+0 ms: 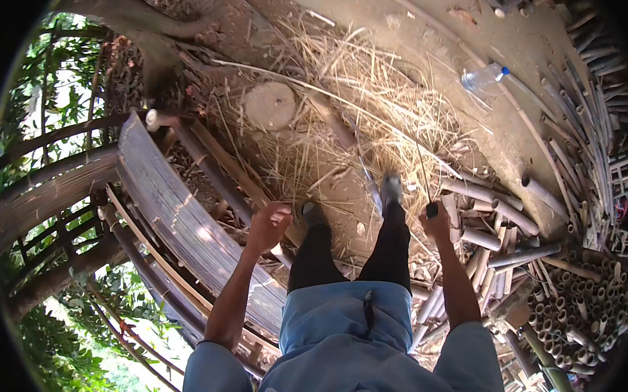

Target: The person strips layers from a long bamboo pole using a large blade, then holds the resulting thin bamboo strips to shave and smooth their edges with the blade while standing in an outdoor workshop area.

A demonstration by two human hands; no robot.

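My right hand (437, 225) is closed around the black handle of a thin-bladed tool (432, 210), whose dark, narrow blade seems to point up and away over the straw. Its exact kind is unclear. My left hand (271, 221) has its fingers curled in, just above the near end of a brown bamboo pole (222, 184). Whether it grips anything is hidden. Between the hands, near my right foot, lies a long tool with a brown wooden handle (331, 120) and a shiny narrow blade (372, 190).
A weathered bamboo bench (185, 214) runs along my left. Ahead are a round wood stump (270, 106) and scattered straw shavings (384, 86). Cut bamboo pieces (515, 215) pile up at right, with stacked tubes (581, 309) beyond. A plastic bottle (484, 77) lies far right.
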